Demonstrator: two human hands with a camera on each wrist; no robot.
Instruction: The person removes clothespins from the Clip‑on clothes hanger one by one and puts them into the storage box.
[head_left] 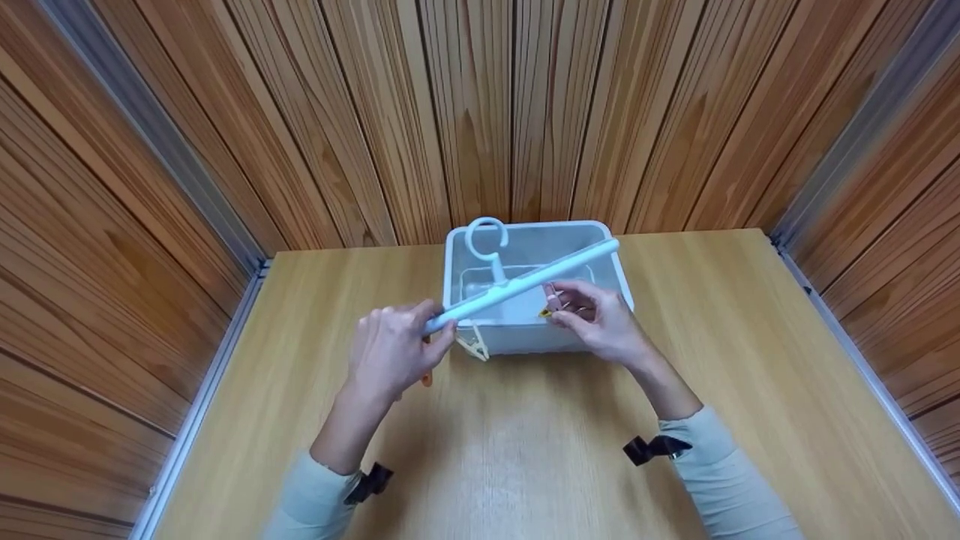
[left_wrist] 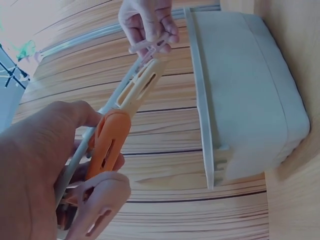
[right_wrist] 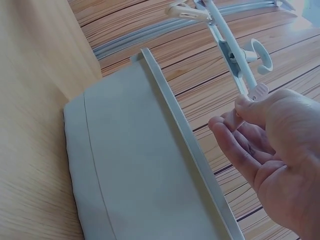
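Left grip [head_left: 394,349] curls round pale-blue hanger [head_left: 540,277] at its 8 o'clock end, apparently steadying it above bin [head_left: 525,339], right grip [head_left: 606,324] pinching pink clothespin [head_left: 553,297] on hanger's 6 o'clock side, presumably for angle control.

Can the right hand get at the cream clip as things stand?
Probably not quite: the right hand is pinching a pink clip. Otherwise the way looks free; the cream clip sits on its side of the orange clip and the left hand.
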